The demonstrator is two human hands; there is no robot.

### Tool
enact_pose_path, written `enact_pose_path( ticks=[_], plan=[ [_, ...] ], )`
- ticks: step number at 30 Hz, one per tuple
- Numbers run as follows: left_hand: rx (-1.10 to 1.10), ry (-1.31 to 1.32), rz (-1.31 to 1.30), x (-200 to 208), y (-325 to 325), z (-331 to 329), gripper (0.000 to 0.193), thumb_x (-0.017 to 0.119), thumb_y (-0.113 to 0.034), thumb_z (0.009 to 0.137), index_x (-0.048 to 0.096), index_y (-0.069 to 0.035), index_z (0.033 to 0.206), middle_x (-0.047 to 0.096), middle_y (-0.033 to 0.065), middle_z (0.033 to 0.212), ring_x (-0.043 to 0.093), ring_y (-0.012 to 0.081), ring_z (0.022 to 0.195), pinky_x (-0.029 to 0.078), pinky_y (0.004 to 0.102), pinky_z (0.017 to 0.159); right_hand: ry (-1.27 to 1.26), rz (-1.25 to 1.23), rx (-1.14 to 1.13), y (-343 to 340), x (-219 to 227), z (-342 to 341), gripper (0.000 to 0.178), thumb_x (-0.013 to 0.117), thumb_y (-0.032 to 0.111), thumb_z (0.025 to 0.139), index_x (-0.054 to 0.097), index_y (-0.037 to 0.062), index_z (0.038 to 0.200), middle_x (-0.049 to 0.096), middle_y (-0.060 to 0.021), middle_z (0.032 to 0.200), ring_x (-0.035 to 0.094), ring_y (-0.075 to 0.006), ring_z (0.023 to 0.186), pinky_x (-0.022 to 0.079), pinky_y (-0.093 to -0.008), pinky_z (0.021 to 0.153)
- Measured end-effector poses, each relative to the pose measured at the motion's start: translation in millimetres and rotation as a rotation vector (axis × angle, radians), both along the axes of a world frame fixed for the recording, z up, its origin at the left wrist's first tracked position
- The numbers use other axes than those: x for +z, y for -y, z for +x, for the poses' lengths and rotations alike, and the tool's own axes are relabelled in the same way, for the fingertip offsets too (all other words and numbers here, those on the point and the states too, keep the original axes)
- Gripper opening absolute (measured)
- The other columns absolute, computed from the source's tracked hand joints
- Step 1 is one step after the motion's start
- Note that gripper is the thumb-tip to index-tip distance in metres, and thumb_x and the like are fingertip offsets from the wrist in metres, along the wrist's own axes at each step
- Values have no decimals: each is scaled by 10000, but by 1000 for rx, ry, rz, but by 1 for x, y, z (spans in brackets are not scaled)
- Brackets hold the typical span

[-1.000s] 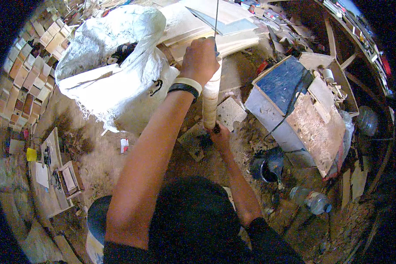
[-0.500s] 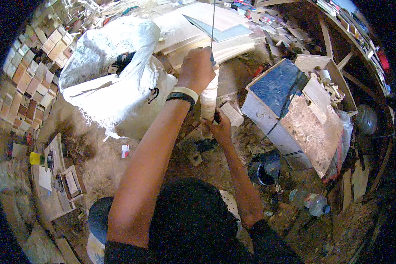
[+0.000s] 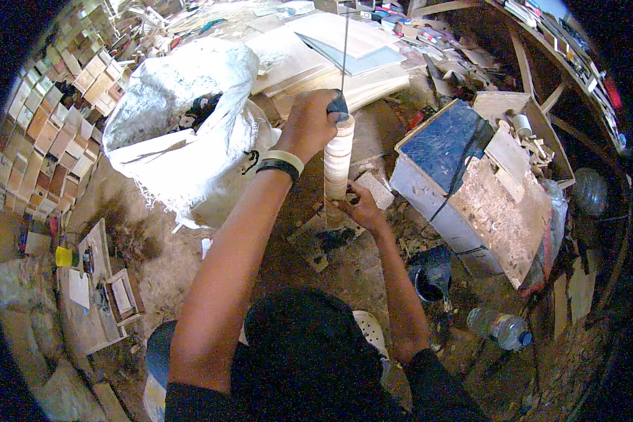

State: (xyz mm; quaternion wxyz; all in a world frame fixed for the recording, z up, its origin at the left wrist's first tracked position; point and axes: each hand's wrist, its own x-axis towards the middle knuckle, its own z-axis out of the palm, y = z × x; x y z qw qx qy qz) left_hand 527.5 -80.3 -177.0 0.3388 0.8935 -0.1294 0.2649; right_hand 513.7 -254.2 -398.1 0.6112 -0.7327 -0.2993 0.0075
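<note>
From the lower edge of the frame, left of centre, the left forearm (image 3: 228,264) slants up and rightward to the upper centre, a pale wristband (image 3: 290,159) and a black wristband (image 3: 276,168) side by side at its wrist. The right forearm (image 3: 401,292) rises from the lower right of centre and leans inward, its elbow bent. Between them, low in the frame, shows a pale shoe (image 3: 370,333) with small holes.

At the centre, the right hand (image 3: 366,211) comes in from the right at the lower end of a pale, ringed column (image 3: 338,158); its fingers are curled there, but whether they clamp it or only touch it I cannot tell. Above, the left hand (image 3: 314,125) is turned knuckles up, wrist bent, its fingers clamped on a dark grip (image 3: 337,105) at the column's top. The column stands nearly upright in the middle of the frame, a thin rod (image 3: 344,56) running up from the grip.

At the lower right lies a clear bottle (image 3: 499,328) with a blue cap; its reddish label is too blurred to read. Farther off, a white sack (image 3: 221,77) fills the upper left, near pale flat sheets (image 3: 359,32) at the top centre. Beyond, small coloured pieces (image 3: 394,15) carry markings too small to make out.
</note>
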Motion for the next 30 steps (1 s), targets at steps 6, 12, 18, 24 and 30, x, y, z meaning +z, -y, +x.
enact_pose_path(
  ticks=[6, 12, 18, 24, 30],
  plan=[
    [34, 181, 83, 1, 19, -3, 277, 716, -40, 747, 682, 14, 1017, 681, 217, 970, 615, 409, 966, 476, 458, 892, 37, -21, -55, 5, 4, -9, 479, 746, 275, 856, 598, 18, 1231, 690, -137, 1119, 640, -242, 1055, 483, -380, 948],
    [2, 141, 87, 8, 24, -3, 163, 703, -31, 745, 670, 16, 897, 666, 233, 879, 628, 425, 875, 486, 485, 809, 63, -11, -96, 5, 15, -15, 460, 740, 272, 856, 599, 19, 1214, 693, -138, 1090, 649, -249, 1019, 492, -381, 917],
    [42, 81, 150, 13, 28, -5, 95, 688, -39, 748, 650, 13, 818, 655, 238, 818, 635, 426, 852, 497, 492, 773, 82, 14, -162, -2, 14, -23, 442, 734, 269, 856, 599, 21, 1196, 696, -138, 1061, 658, -256, 982, 502, -383, 887],
    [94, 33, 235, 17, 36, -7, 129, 681, -85, 764, 643, 9, 843, 656, 238, 821, 640, 426, 825, 506, 492, 760, 104, 50, -216, -12, 14, -28, 424, 728, 266, 857, 600, 22, 1179, 699, -139, 1032, 668, -262, 946, 512, -384, 857],
    [146, -24, 262, 21, 42, -10, 115, 687, -42, 740, 652, 7, 837, 669, 230, 858, 658, 401, 860, 537, 461, 790, 110, 63, -238, -15, 14, -32, 406, 722, 263, 857, 600, 23, 1161, 702, -139, 1004, 677, -269, 909, 521, -386, 826]
  ],
)
